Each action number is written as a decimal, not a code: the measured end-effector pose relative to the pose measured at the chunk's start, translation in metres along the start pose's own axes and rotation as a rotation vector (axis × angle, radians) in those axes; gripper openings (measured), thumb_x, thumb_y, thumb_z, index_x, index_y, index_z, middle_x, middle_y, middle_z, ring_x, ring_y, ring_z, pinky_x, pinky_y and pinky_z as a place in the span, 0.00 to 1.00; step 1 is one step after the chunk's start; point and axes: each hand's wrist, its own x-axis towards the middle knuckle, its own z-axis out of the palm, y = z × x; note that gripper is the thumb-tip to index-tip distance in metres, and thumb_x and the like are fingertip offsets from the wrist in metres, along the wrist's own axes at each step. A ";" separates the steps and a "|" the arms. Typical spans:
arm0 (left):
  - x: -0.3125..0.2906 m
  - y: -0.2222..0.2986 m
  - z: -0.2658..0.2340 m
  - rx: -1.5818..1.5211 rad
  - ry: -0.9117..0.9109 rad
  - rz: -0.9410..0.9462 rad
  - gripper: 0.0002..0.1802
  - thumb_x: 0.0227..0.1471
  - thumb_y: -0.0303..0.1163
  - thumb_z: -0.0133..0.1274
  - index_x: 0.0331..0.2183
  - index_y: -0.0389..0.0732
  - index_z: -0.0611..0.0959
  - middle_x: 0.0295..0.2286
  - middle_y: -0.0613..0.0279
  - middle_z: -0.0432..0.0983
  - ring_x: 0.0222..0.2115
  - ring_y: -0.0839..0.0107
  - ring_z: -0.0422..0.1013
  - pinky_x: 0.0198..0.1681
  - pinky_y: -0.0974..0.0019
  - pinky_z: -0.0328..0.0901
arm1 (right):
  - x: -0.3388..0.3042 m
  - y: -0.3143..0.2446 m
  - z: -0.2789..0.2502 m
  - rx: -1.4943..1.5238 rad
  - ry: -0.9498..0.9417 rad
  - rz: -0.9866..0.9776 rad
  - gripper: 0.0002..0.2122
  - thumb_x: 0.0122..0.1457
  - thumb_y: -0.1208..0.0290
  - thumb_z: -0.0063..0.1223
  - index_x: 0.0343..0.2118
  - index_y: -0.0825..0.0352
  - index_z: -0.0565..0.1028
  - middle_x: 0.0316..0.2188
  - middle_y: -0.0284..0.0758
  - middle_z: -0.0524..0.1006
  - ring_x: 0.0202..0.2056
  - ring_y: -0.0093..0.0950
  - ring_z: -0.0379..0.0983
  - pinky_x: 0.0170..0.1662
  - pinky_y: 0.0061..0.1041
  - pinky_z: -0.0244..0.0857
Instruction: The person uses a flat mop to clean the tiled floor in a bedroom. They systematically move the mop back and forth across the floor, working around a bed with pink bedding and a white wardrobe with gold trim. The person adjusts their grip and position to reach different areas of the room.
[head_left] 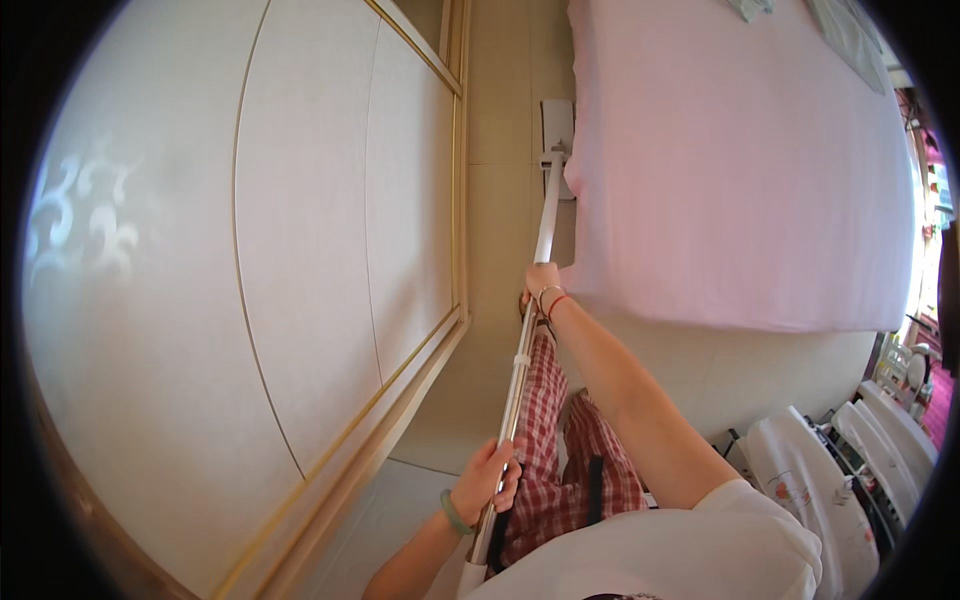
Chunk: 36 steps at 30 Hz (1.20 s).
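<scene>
A flat mop [520, 372] with a long white and silver pole runs from my waist up to the floor ahead. Its flat rectangular head [557, 122] lies on the tiles beside the bed, partly under the hanging pink cover. Lower on the pole, near my body, my left hand [487, 478] is wrapped round it; a green bangle circles that wrist. Farther up, my right hand [543, 280] grips the white section, with a red band and a bracelet at the wrist. Both hands are closed on the pole.
On the right stands a bed under a pink sheet [740, 170]. White sliding wardrobe doors [310, 200] with gold trim line the left. Between them runs a narrow strip of beige tile floor [500, 210]. White drawers with flower prints [800, 480] stand at the lower right.
</scene>
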 end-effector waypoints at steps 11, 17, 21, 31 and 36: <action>-0.014 0.135 0.046 -0.002 0.024 0.016 0.18 0.58 0.42 0.39 0.47 0.43 0.65 0.18 0.71 0.59 0.10 0.84 0.53 0.11 0.77 0.50 | 0.025 -0.140 0.004 0.021 -0.082 -0.017 0.09 0.51 0.75 0.39 0.21 0.75 0.69 0.09 0.39 0.69 0.10 0.31 0.69 0.11 0.29 0.59; -0.031 0.159 0.038 -0.023 0.039 0.026 0.17 0.59 0.42 0.36 0.45 0.43 0.65 0.17 0.72 0.56 0.09 0.84 0.52 0.10 0.78 0.49 | 0.023 -0.164 0.043 -0.022 -0.042 -0.060 0.11 0.53 0.74 0.37 0.18 0.73 0.69 0.08 0.40 0.68 0.08 0.31 0.66 0.10 0.31 0.57; -0.033 0.165 0.033 -0.031 0.034 0.070 0.17 0.60 0.42 0.35 0.45 0.43 0.65 0.17 0.72 0.55 0.09 0.84 0.52 0.10 0.77 0.49 | 0.025 -0.176 0.057 -0.045 -0.097 -0.008 0.08 0.51 0.77 0.39 0.25 0.77 0.69 0.16 0.43 0.73 0.12 0.35 0.71 0.13 0.31 0.63; -0.046 0.381 0.053 -0.062 0.019 0.084 0.17 0.60 0.42 0.34 0.46 0.43 0.66 0.18 0.73 0.56 0.09 0.85 0.53 0.10 0.79 0.50 | 0.082 -0.387 0.110 -0.102 -0.118 -0.036 0.07 0.51 0.77 0.43 0.28 0.78 0.68 0.19 0.44 0.74 0.13 0.35 0.72 0.14 0.31 0.66; -0.032 0.483 0.065 -0.036 0.039 0.096 0.18 0.60 0.42 0.35 0.46 0.41 0.66 0.18 0.73 0.57 0.09 0.85 0.53 0.10 0.79 0.50 | 0.108 -0.491 0.117 -0.032 -0.041 0.014 0.08 0.51 0.76 0.46 0.30 0.78 0.68 0.20 0.44 0.74 0.14 0.36 0.73 0.15 0.31 0.67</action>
